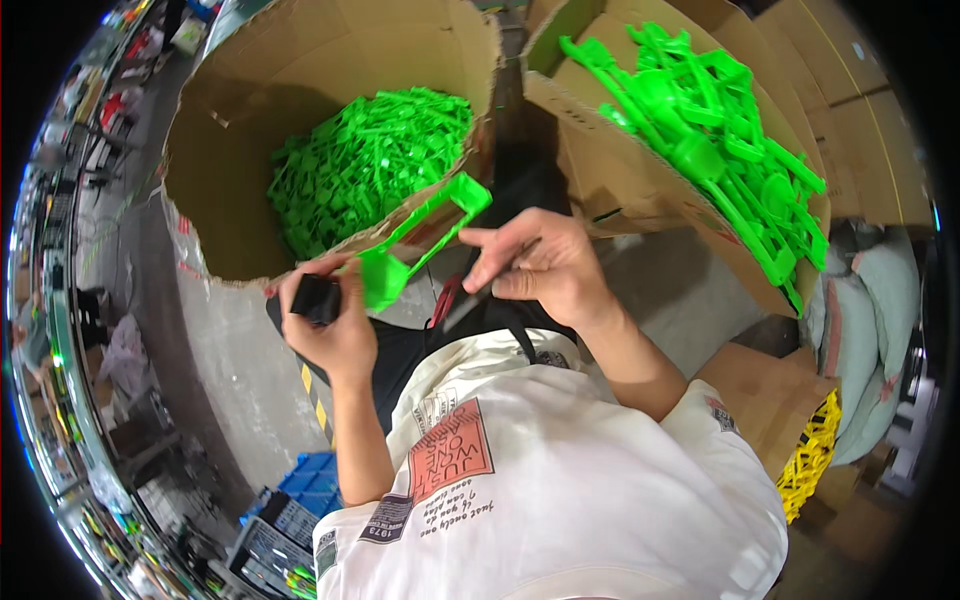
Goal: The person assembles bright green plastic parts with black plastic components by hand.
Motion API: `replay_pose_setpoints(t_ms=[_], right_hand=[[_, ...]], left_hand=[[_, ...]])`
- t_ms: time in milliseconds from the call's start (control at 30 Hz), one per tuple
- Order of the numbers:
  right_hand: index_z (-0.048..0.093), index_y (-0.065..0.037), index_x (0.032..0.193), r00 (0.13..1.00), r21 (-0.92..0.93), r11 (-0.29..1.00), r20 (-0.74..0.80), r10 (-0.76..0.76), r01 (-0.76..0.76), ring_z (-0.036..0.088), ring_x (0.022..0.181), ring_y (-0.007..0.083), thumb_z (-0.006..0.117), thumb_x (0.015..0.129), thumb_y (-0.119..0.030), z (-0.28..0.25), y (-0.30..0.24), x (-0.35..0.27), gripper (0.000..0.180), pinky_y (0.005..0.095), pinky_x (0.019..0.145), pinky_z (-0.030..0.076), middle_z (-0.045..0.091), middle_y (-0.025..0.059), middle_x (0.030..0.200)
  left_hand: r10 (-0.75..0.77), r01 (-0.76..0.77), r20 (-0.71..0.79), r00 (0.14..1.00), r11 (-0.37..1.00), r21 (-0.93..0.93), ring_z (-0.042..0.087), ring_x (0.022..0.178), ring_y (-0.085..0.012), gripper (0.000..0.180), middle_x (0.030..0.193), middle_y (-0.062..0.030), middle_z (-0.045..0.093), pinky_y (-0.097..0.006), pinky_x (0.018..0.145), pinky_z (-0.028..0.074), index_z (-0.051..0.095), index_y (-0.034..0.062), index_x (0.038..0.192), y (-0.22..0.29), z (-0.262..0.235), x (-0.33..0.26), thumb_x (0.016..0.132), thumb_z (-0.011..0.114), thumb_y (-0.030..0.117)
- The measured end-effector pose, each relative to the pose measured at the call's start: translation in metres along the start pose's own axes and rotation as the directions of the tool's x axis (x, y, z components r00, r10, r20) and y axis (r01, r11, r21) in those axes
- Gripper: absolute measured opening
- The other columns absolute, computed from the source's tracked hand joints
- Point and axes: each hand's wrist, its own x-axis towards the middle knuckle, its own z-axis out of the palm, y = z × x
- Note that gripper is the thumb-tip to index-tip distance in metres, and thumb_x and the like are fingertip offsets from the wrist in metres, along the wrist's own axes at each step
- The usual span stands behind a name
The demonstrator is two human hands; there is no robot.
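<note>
My left hand [330, 325] is closed around a bright green plastic part [388, 278], which has a scoop-like end and an open rectangular frame. A black block-like piece [316, 298] also sits in that hand; whether it is joined to the green part is hidden. My right hand [550, 265] is pinched on a thin, knife-like tool [465, 308], blurred, its blade pointing down and left. Its fingers are near the green frame, apart from it. Just below both hands is my lap, with a red loop-shaped thing [445, 300] there.
A large cardboard box [225, 130] at the far left holds a heap of small green pieces [385, 150]. Another carton [625, 165] on the right holds larger green parts [700, 130]. Grey sacks [870, 310], yellow pieces [808, 460] and a blue crate [310, 485] stand around me.
</note>
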Motion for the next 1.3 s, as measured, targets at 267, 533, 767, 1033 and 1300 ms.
replay_pose_setpoints(t_ms=[267, 533, 767, 1033, 1300], right_hand=[[0.064, 0.002, 0.098, 0.949, -0.085, 0.952, -0.144, 0.28, -0.294, 0.065, 0.079, 0.0123, 0.072, 0.081, 0.003, 0.043, 0.036, 0.024, 0.018, 0.0232, 0.062, 0.054, 0.063, 0.0059, 0.09], [0.058, 0.002, 0.097, 0.986, -0.171, 0.972, 0.0, 0.164, -0.162, 0.066, 0.084, 0.015, 0.067, 0.085, 0.007, 0.056, 0.022, 0.022, 0.016, 0.0269, 0.065, 0.058, 0.066, 0.0108, 0.094], [0.059, 0.002, 0.097, 0.991, -0.346, 0.934, 0.062, 0.118, -0.09, 0.065, 0.095, 0.0161, 0.065, 0.086, 0.005, 0.044, 0.055, 0.067, 0.013, 0.0285, 0.08, 0.055, 0.065, 0.0168, 0.111], [0.06, 0.002, 0.099, 0.978, -0.337, 0.923, 0.022, 0.207, -0.188, 0.064, 0.083, 0.0097, 0.068, 0.085, 0.003, 0.053, 0.063, 0.068, 0.016, 0.0242, 0.07, 0.055, 0.065, 0.0069, 0.096], [0.056, -0.003, 0.106, 0.997, -0.783, 0.619, 0.019, -0.073, 0.06, 0.066, 0.064, 0.0182, 0.07, 0.082, -0.002, 0.061, 0.044, 0.071, 0.027, 0.0303, 0.056, 0.05, 0.066, 0.0146, 0.089]], left_hand=[[-0.087, 0.083, -0.044, 0.995, 0.993, -0.09, 0.064, 0.081, -0.0128, 0.027, 0.093, -0.0132, 0.069, -0.025, 0.075, 0.051, 0.055, 0.0002, 0.1, -0.012, -0.017, -0.034, 0.081, 0.072, -0.009], [-0.068, 0.044, -0.13, 0.989, 0.983, -0.176, 0.064, 0.082, -0.0171, 0.031, 0.092, -0.0154, 0.068, -0.029, 0.078, 0.052, 0.052, 0.0009, 0.103, -0.007, -0.024, -0.02, 0.082, 0.071, -0.009], [-0.169, 0.149, -0.252, 0.953, 0.984, -0.096, 0.059, 0.08, -0.0101, 0.022, 0.09, -0.0062, 0.064, -0.023, 0.076, 0.049, 0.055, 0.0, 0.101, -0.046, -0.01, -0.017, 0.087, 0.072, 0.003], [-0.701, 0.704, 0.242, 0.671, 0.5, -0.505, 0.061, 0.077, -0.0113, 0.028, 0.088, -0.0029, 0.064, -0.025, 0.069, 0.05, 0.059, 0.0021, 0.102, -0.034, -0.012, -0.028, 0.079, 0.073, -0.003], [-0.719, 0.634, 0.047, 0.694, 0.578, -0.513, 0.062, 0.075, -0.0128, 0.027, 0.09, -0.0041, 0.065, -0.027, 0.067, 0.049, 0.058, 0.0039, 0.105, -0.045, -0.006, -0.026, 0.083, 0.073, 0.004]])
